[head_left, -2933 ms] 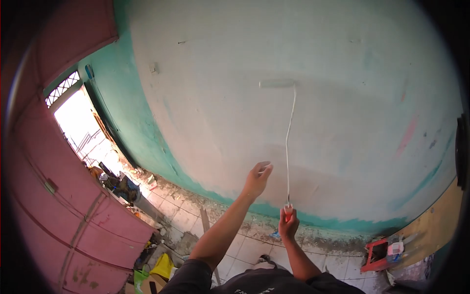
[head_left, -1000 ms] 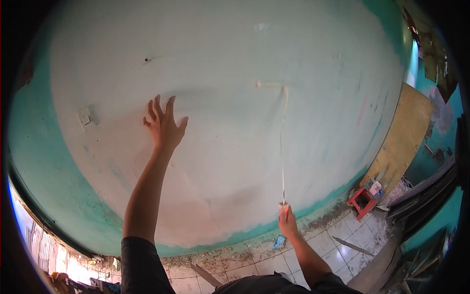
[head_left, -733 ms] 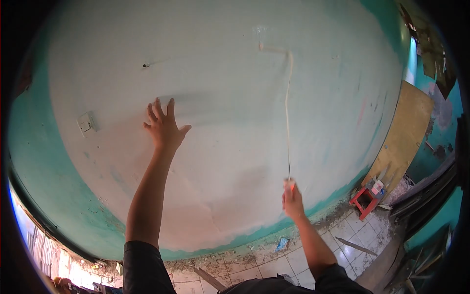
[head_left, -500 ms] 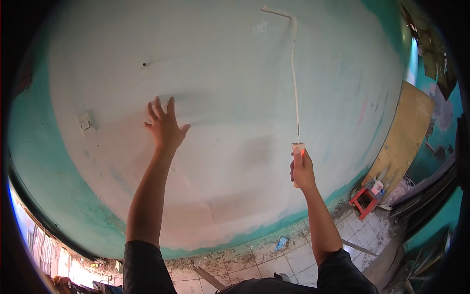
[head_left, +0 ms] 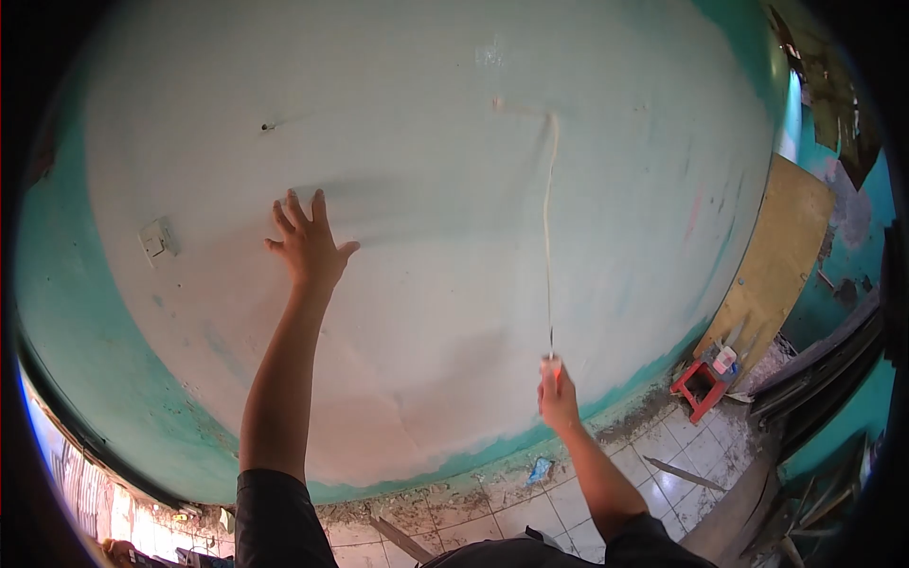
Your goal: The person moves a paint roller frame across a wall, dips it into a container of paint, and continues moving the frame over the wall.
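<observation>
While the left hand (head_left: 311, 254) is spread before the wall (head_left: 426, 293), the right hand (head_left: 558, 396) grips the paint roller (head_left: 546, 227) by its handle (head_left: 552, 362), its rod extending above it, right of the left hand.

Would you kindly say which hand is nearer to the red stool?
Right: the right hand is left of the red stool; the left hand is farther left and higher.
</observation>
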Available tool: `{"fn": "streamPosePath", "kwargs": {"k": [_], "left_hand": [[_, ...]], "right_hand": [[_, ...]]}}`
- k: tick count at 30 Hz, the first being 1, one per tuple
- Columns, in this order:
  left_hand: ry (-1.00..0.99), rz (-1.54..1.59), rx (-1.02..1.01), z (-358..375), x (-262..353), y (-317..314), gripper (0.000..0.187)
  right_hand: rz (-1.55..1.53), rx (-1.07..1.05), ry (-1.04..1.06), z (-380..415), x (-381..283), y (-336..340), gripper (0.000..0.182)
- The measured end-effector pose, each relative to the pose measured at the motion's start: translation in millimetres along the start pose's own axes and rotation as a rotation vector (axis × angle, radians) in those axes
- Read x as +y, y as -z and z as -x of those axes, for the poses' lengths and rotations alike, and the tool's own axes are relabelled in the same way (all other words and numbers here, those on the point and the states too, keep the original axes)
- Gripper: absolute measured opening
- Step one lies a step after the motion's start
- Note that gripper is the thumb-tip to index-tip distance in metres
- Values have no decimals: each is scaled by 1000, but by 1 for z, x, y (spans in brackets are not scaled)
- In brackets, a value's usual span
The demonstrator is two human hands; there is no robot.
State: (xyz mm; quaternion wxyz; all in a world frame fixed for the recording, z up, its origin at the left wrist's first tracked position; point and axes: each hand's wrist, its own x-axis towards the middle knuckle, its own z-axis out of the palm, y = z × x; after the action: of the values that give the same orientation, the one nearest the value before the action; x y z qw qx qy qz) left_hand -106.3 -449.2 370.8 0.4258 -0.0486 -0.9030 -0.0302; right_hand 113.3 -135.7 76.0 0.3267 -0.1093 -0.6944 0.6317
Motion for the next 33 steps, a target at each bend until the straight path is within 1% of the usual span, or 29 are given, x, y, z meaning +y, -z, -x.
{"fn": "streamPosePath", "kwargs": {"k": [2, 4, 6, 7, 8, 10, 12, 13, 14, 16, 17, 20, 22, 24, 26, 28, 30, 33], "left_hand": [[9, -5, -2, 0, 0, 0, 102], [13, -16, -13, -1, 0, -1, 106], [16, -24, -15, 0, 1, 4, 104], [18, -28, -21, 1, 2, 5, 102], [17, -30, -17, 0, 1, 6, 102], [13, -30, -13, 0, 1, 4, 102], [16, -24, -19, 1, 1, 3, 104], [20, -20, -26, 0, 1, 2, 106], [23, -21, -20, 0, 1, 2, 106], [16, -14, -17, 0, 1, 1, 105], [19, -16, -16, 0, 0, 0, 105], [14, 9, -1, 0, -1, -2, 106], [14, 5, 9, -1, 0, -2, 106], [7, -3, 15, 0, -1, -3, 104], [-1, -9, 25, 0, -2, -3, 102], [-1, -25, 26, 0, -2, -2, 103], [1, -24, 18, 0, -1, 0, 103], [6, -14, 11, 0, -1, 0, 103]], "right_hand": [[-80, -10, 54, -41, -56, -4, 39], [-13, -40, -24, -70, -126, -3, 46], [-25, -22, -8, -96, -160, -6, 49], [-32, -1, 6, -102, -167, -7, 53], [-35, -1, 9, -102, -165, -8, 53], [-9, 14, 49, -97, -148, -11, 50], [-46, -26, 58, -80, -90, -13, 43], [-70, 5, 116, -69, -44, -16, 40], [-89, -22, 39, -43, -18, -14, 39], [37, -1, 41, 0, 47, -13, 38], [43, -7, -20, 24, 62, -12, 38], [-24, -34, -31, 54, 87, -12, 38], [-30, -29, -8, 38, 54, -14, 38], [-37, -6, -6, 3, 11, -15, 39], [-135, -29, -12, -37, -54, -12, 39], [-91, 27, 65, -77, -104, -7, 44], [-64, 26, -6, -102, -160, 2, 51], [-22, 75, -29, -124, -188, 12, 51]]}}
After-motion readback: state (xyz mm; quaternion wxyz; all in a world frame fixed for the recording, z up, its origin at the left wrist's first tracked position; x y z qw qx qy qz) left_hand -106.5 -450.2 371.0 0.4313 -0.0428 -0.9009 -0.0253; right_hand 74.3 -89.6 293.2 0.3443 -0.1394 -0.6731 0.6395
